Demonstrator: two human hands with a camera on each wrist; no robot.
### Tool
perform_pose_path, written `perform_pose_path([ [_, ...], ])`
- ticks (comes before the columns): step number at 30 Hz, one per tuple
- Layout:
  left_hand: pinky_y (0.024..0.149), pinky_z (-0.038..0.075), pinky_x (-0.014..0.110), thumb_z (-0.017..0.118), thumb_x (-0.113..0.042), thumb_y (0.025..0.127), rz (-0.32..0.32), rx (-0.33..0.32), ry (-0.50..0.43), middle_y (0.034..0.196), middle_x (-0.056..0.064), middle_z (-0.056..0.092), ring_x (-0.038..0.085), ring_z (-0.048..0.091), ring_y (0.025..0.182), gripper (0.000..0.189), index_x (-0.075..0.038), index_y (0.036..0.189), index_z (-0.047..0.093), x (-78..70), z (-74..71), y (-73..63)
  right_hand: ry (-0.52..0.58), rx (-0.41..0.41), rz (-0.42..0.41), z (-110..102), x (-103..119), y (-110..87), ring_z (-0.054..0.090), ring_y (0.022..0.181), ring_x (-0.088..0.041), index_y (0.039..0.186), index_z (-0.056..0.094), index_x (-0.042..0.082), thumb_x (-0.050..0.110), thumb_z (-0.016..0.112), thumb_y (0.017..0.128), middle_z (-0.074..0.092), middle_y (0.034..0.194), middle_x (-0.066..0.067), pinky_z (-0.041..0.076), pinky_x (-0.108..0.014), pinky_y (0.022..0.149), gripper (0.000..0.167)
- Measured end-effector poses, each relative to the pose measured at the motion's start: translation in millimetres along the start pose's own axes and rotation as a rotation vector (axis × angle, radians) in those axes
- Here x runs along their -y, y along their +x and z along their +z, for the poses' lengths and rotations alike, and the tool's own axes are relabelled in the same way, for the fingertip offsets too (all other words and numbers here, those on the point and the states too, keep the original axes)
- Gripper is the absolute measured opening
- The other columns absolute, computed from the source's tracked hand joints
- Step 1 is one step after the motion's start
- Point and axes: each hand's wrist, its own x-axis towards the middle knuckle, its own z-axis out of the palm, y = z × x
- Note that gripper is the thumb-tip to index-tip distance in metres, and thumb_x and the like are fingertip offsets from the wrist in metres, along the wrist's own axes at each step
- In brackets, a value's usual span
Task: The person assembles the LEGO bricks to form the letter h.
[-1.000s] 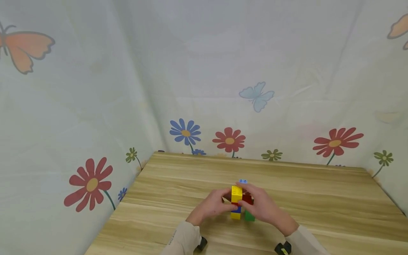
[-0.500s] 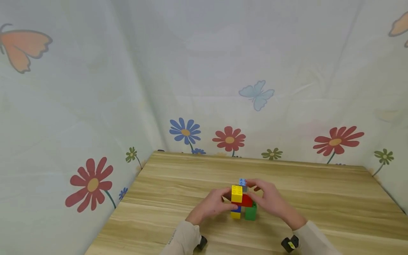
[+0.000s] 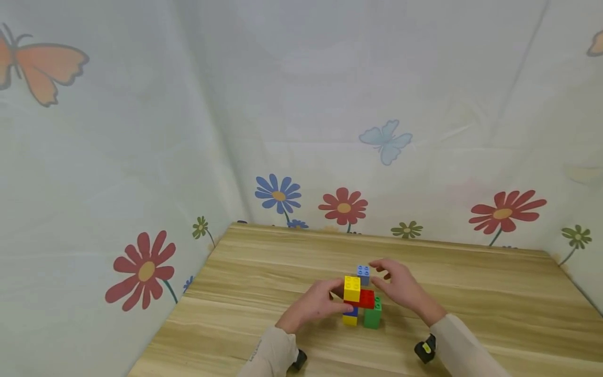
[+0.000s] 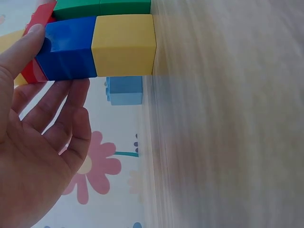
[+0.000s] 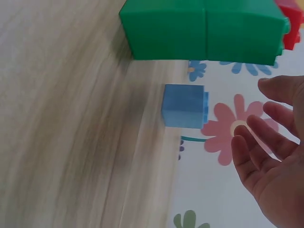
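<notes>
A small structure of toy building bricks stands on the wooden table. Its left column has a yellow brick (image 4: 124, 45) at the bottom, then a dark blue brick (image 4: 71, 47). A red brick (image 3: 367, 299) spans from there to the stacked green bricks (image 5: 204, 31), and another yellow brick (image 3: 352, 289) sits on top. My left hand (image 3: 316, 303) grips the left column, thumb on its near side and fingers behind. Held apart on the right, my right hand (image 3: 400, 285) has loosely bent fingers around nothing. Behind the structure is a light blue brick (image 5: 184, 106), touched by neither hand.
The wooden table (image 3: 264, 256) reaches back to a pale cloth backdrop (image 3: 301, 94) printed with flowers and butterflies. Cloth also hangs along the left and right sides.
My right hand has let go of the structure and drawn back to the right, uncovering the red, green and light blue bricks. My left hand has kept its grip.
</notes>
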Motion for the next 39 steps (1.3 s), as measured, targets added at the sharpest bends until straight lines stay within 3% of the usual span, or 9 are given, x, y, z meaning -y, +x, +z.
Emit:
perform_pose_path([
  [7,0.079,0.046,0.024,0.071,-0.036,0.083,0.015,0.007,-0.019,0.098,-0.017,0.061,0.009,0.057,0.092,0.029,-0.028,0.110,0.061,-2.1,1.0,-0.2,-0.018,0.046,0.039,6,-15,11.7,0.056,0.104,-0.029,0.125,0.057,0.005,0.013,0.071,0.085,0.058,0.122,-0.011,0.051,-0.042,0.083,0.043],
  [15,0.078,0.047,0.024,0.071,-0.037,0.084,0.019,0.008,-0.023,0.098,-0.017,0.061,0.007,0.057,0.091,0.030,-0.027,0.111,0.061,-2.4,3.0,0.1,0.032,0.117,0.125,12,-26,19.0,0.055,0.108,-0.031,0.132,0.052,0.005,0.011,0.071,0.085,0.053,0.129,-0.013,0.050,-0.044,0.086,0.051],
  [20,0.078,0.047,0.024,0.071,-0.038,0.084,0.013,0.008,-0.020,0.098,-0.017,0.061,0.007,0.056,0.091,0.031,-0.028,0.111,0.060,-2.7,2.7,-0.2,0.054,0.135,0.139,18,-31,21.8,0.055,0.108,-0.030,0.133,0.051,0.004,0.009,0.069,0.086,0.054,0.130,-0.013,0.049,-0.045,0.087,0.050],
  [32,0.078,0.047,0.024,0.070,-0.038,0.084,0.017,0.007,-0.033,0.098,-0.016,0.061,0.011,0.057,0.092,0.031,-0.028,0.112,0.060,-2.5,1.4,-2.0,0.070,0.156,0.205,27,-38,26.2,0.059,0.097,-0.022,0.125,0.058,0.009,0.008,0.069,0.086,0.060,0.120,-0.006,0.050,-0.040,0.085,0.040],
  [39,0.077,0.047,0.024,0.069,-0.038,0.085,0.021,0.001,-0.043,0.097,-0.016,0.061,0.010,0.057,0.091,0.031,-0.029,0.112,0.060,-1.7,0.4,-3.4,0.086,0.153,0.197,30,-38,26.6,0.060,0.097,-0.023,0.117,0.055,0.007,0.007,0.070,0.085,0.060,0.111,-0.006,0.050,-0.042,0.086,0.035],
])
